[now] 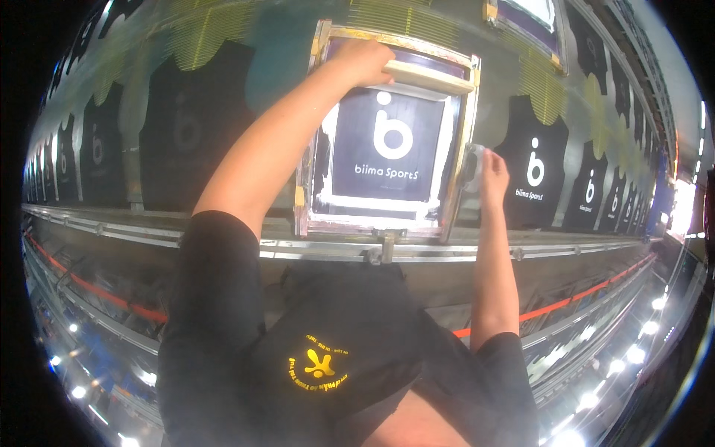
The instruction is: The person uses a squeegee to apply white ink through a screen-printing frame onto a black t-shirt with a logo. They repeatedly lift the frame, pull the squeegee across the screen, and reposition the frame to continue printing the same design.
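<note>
A screen-printing frame [471, 112] with a worn, paint-marked border lies flat in front of me. Through its mesh a white round-lettered logo [392, 139] shows against dark fabric. My left hand [363, 62] reaches across to the far end of the frame and grips a squeegee [428, 77] with a pale wooden handle, which lies crosswise over the mesh. Just outside the frame's right side is my right hand [494, 177], its fingers closed at a greyish, translucent piece [473, 165]. What that piece is, and whether it is fixed to the frame, I cannot make out.
Black shirt panels lie along the long table; those on the right [535, 167] bear white logos, those on the left [194, 130] look darker. A metal rail [298, 251] runs along the near edge, with a clamp [386, 246] below the frame. Another frame [532, 30] lies at upper right.
</note>
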{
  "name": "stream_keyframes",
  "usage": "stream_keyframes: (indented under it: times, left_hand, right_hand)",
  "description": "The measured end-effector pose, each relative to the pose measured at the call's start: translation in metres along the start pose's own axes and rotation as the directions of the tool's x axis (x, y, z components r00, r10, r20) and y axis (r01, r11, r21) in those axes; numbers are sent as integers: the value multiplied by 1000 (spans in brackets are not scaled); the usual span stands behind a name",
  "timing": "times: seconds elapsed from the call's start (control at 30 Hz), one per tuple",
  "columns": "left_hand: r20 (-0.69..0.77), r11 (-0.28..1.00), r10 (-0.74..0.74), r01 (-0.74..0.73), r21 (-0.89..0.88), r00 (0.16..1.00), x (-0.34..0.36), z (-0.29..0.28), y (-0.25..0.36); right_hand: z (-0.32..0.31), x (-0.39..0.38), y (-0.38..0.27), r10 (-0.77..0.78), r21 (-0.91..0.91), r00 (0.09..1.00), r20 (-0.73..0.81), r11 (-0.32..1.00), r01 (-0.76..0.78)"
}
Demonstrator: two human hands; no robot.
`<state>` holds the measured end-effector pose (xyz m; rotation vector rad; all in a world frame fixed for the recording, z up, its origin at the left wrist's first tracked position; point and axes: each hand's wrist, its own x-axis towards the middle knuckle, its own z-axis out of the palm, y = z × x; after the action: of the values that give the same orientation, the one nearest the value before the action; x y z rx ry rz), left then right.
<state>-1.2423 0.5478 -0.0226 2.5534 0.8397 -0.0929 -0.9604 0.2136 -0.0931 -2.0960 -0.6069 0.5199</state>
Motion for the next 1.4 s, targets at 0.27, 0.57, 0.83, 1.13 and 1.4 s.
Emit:
stream_keyframes:
  times: [0.27, 0.57, 0.83, 1.13, 1.4]
  left_hand:
    - [80, 983, -5, 20, -185, 997, -11, -8, 13]
    - [-147, 954, -38, -8, -300, 988, -163, 81, 88]
    - [-364, 970, 37, -121, -211, 931, -306, 145, 166]
    - [-295, 969, -94, 20, -246, 951, -372, 98, 65]
    - [-106, 946, -242, 211, -245, 965, -476, 11, -118]
  right_hand:
    - [-4, -12, -78, 244, 184, 934, 262, 937, -297]
    - [-19, -22, -113, 166, 234, 943, 288, 943, -237]
    - [-10, -14, -95, -62, 176, 988, 141, 984, 36]
    - [100, -93, -126, -140, 361, 987, 78, 927, 103]
    - [313, -238, -198, -77, 309, 995, 64, 949, 54]
